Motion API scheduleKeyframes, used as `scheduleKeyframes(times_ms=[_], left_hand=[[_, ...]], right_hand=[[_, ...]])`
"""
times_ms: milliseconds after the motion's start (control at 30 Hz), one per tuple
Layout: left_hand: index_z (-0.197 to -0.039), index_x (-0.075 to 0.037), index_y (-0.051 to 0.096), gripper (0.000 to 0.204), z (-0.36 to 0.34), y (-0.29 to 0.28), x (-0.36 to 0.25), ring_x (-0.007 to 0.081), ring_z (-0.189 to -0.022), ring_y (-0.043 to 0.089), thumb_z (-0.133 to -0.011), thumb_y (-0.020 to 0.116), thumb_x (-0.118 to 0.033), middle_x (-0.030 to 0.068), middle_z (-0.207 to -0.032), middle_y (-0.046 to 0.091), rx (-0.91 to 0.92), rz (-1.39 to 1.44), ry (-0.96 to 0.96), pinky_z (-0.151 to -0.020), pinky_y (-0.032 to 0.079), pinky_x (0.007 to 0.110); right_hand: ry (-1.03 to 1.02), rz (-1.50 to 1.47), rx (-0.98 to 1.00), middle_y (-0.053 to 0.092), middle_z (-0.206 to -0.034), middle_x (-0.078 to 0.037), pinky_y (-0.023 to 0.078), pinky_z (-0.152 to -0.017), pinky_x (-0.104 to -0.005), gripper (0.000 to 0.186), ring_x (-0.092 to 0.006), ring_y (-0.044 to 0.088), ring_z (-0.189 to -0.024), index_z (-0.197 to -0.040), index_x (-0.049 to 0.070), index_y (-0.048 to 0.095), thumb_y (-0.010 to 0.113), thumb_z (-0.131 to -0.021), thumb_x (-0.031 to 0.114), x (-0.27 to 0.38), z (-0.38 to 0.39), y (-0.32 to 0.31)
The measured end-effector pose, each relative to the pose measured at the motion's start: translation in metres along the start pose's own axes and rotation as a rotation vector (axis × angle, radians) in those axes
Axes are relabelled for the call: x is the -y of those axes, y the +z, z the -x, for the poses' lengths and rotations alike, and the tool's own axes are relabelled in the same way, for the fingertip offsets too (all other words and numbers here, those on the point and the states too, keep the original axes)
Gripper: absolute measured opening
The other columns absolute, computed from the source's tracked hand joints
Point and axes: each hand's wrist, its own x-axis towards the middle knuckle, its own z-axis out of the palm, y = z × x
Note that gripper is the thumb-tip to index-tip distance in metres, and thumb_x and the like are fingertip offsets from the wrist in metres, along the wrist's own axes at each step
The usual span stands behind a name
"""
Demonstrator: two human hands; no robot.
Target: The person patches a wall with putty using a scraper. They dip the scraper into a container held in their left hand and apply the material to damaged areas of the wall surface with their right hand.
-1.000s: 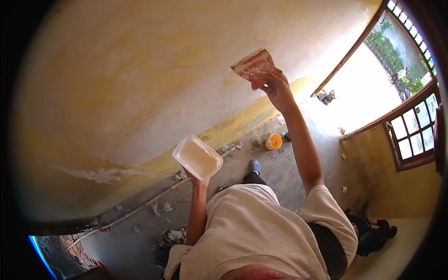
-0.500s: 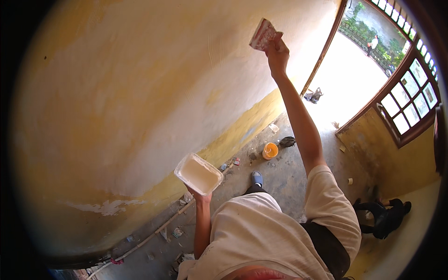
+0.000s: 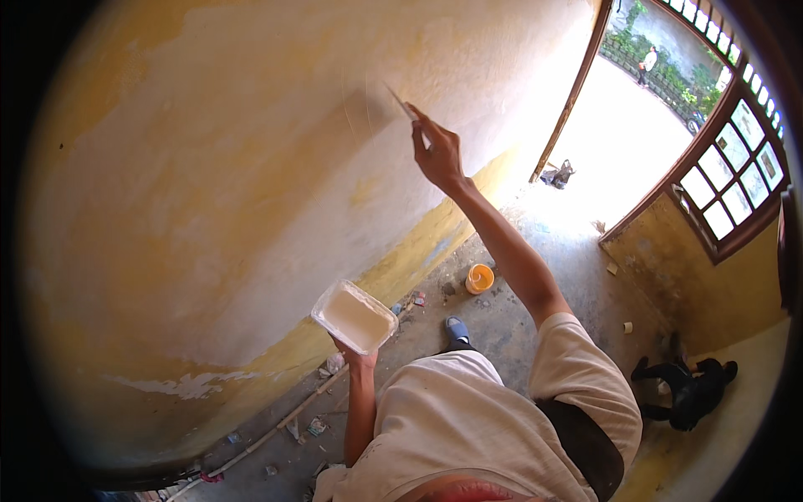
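Note:
Raised toward the patchy yellow-and-white wall [image 3: 209,167], my right hand [image 3: 435,155] is closed on a thin flat scraper [image 3: 398,101], seen edge-on. Its blade is at or very near the plaster; I cannot tell whether it touches. Lower and to the left, my left hand [image 3: 358,356] holds a rectangular plastic tub [image 3: 354,318] from beneath, with pale, creamy paste inside; most of those fingers are hidden by the tub.
An orange bucket [image 3: 479,279] stands on the debris-strewn floor [image 3: 502,343] by a long pole [image 3: 276,431]. A bright doorway [image 3: 600,142] and gridded window [image 3: 733,171] are at right. A co-worker in dark clothes [image 3: 698,393] crouches lower right; another person [image 3: 647,65] is outside.
My right hand rose and moved right, then swung left toward the wall, turning the scraper edge-on. The tub in my left hand shifted slightly down in view as the camera angle changed.

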Motion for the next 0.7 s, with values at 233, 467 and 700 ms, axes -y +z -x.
scheduleKeyframes(times_ms=[233, 467, 700], left_hand=[[-0.134, -0.017, 0.053, 0.049, -0.001, 0.017, 0.004, 0.0190, -0.117, 0.057, -0.100, 0.042, -0.052, -0.0018, -0.124, 0.061, 0.021, 0.161, -0.061, -0.102, 0.046, 0.039], [-0.133, -0.018, 0.053, 0.051, 0.010, 0.007, 0.000, 0.0191, -0.117, 0.057, -0.099, 0.042, -0.055, -0.0023, -0.125, 0.061, -0.092, 0.117, 0.127, -0.101, 0.046, 0.039], [-0.141, -0.019, 0.046, 0.057, 0.018, -0.006, 0.007, 0.0239, -0.126, 0.051, -0.099, 0.038, -0.057, 0.0004, -0.138, 0.054, -0.222, 0.094, 0.101, -0.106, 0.043, 0.046]], right_hand=[[0.178, 0.226, -0.367, 0.070, -0.086, -0.020, 0.051, -0.072, -0.0408, 0.030, -0.0339, 0.068, -0.077, -0.118, 0.004, 0.065, 0.051, -0.096, 0.017, -0.083, -0.114, -0.051], [-0.115, 0.151, -0.359, 0.067, -0.087, -0.004, 0.053, -0.060, -0.0323, 0.030, -0.0198, 0.066, -0.076, -0.113, 0.017, 0.073, 0.072, -0.083, 0.017, 0.037, -0.066, 0.064], [-0.253, -0.306, 0.430, 0.066, -0.114, -0.005, 0.060, -0.063, -0.0337, 0.041, -0.0235, 0.068, -0.091, -0.115, 0.017, 0.070, 0.071, -0.075, 0.005, 0.147, 0.120, 0.128]])
